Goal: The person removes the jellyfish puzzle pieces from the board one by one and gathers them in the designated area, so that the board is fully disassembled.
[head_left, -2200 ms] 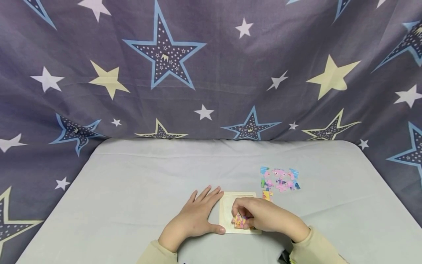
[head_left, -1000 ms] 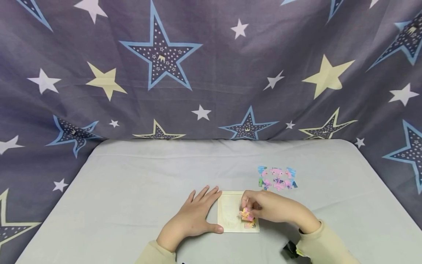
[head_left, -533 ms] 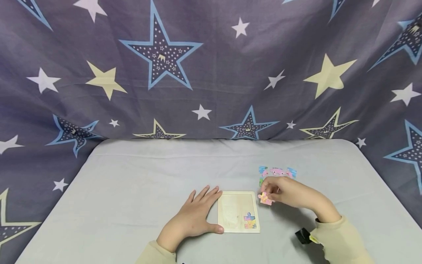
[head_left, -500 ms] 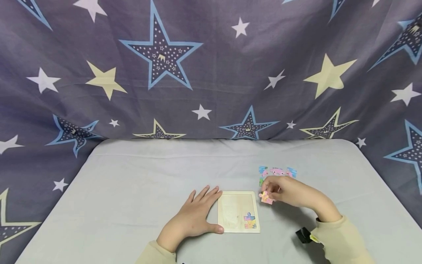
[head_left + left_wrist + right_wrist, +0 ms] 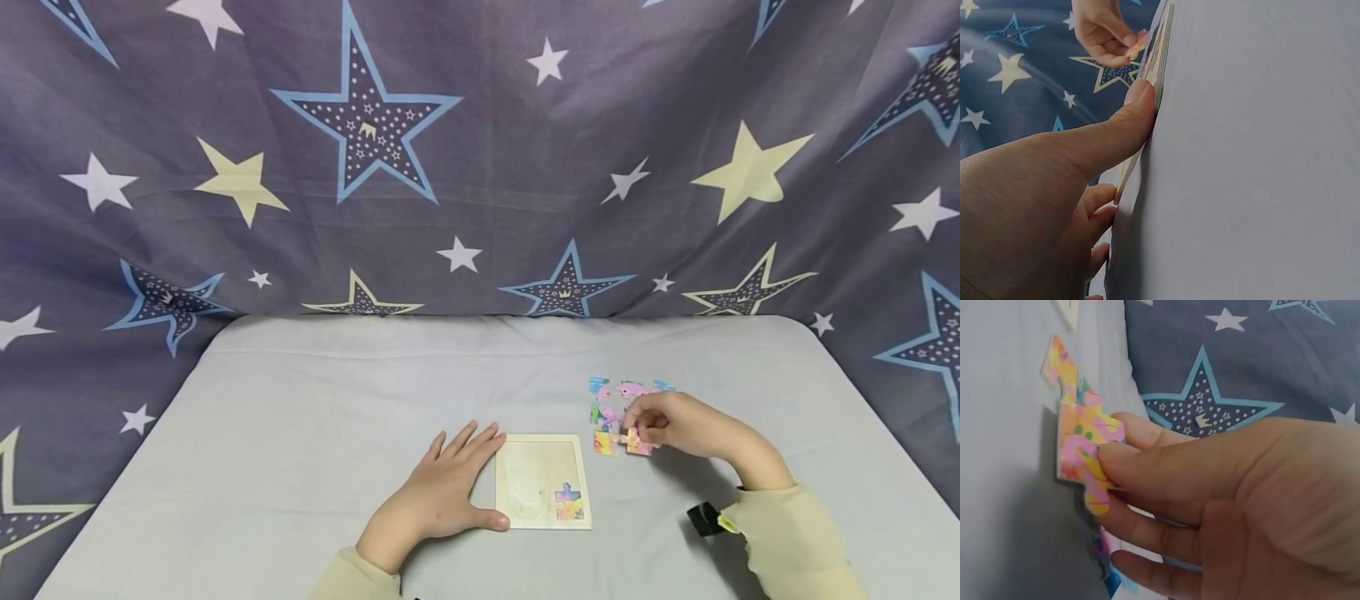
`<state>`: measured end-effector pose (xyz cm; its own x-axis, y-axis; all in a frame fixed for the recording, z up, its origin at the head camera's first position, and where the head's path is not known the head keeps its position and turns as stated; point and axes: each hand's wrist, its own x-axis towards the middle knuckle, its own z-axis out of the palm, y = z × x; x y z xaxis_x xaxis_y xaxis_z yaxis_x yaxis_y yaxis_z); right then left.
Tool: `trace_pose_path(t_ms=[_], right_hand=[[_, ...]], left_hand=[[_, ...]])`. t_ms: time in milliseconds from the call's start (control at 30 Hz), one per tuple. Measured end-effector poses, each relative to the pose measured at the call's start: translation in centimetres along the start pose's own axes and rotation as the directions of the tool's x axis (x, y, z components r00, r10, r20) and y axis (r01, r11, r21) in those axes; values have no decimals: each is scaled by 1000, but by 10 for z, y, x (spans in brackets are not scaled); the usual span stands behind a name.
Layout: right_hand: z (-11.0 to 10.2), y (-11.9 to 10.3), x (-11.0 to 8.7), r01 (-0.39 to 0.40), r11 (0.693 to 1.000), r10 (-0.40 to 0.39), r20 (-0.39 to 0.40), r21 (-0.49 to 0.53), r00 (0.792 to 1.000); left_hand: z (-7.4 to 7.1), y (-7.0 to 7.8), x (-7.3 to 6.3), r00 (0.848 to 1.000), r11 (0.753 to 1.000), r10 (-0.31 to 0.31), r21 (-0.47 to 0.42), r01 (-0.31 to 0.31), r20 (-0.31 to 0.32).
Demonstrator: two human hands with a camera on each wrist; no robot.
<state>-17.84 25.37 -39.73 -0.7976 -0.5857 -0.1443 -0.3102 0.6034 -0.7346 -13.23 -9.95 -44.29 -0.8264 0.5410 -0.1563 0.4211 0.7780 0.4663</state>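
Observation:
My left hand (image 5: 442, 492) lies with fingers spread at the left side of a shallow wooden puzzle tray (image 5: 525, 438), thumb and fingertips touching its rim. One puzzle piece (image 5: 568, 503) sits in the tray's lower right corner. To the right of the tray, my right hand (image 5: 686, 425) pinches a pink and yellow puzzle piece (image 5: 1082, 440) between thumb and fingers. In the head view that piece is beside a yellow corner piece (image 5: 604, 443) on the table, at the bottom of the loose pieces. My right hand hides some of those pieces.
Several loose pink and blue puzzle pieces (image 5: 607, 398) lie in rows beyond my right hand. A light grey cloth covers the table (image 5: 337, 417). A dark curtain with stars (image 5: 495, 167) hangs behind. Something black (image 5: 705, 519) is at my right sleeve.
My right hand has carried the pinched piece out of the tray, away to the right, beside the yellow corner piece. The corner piece in the tray is uncovered. My left hand stays put.

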Motion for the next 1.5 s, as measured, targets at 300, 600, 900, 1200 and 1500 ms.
trace_pose_path(t_ms=[300, 600, 900, 1200, 1500], right_hand=[[2, 6, 0, -40, 999, 40, 21, -2, 999], [5, 7, 2, -59, 998, 59, -21, -17, 998], [3, -7, 1, -77, 996, 75, -45, -37, 996], [23, -31, 11, 44, 997, -45, -17, -60, 999], [50, -50, 18, 80, 991, -75, 49, -110, 996]], left_hand=[[2, -1, 0, 1000, 1000, 6, -1, -6, -6], [-2, 1, -2, 999, 999, 37, -7, -37, -18], [-10, 8, -4, 1000, 999, 28, -36, -28, 9], [-11, 8, -4, 1000, 1000, 10, -19, -10, 15], [-11, 9, -3, 1000, 1000, -1, -11, 1, 22]])
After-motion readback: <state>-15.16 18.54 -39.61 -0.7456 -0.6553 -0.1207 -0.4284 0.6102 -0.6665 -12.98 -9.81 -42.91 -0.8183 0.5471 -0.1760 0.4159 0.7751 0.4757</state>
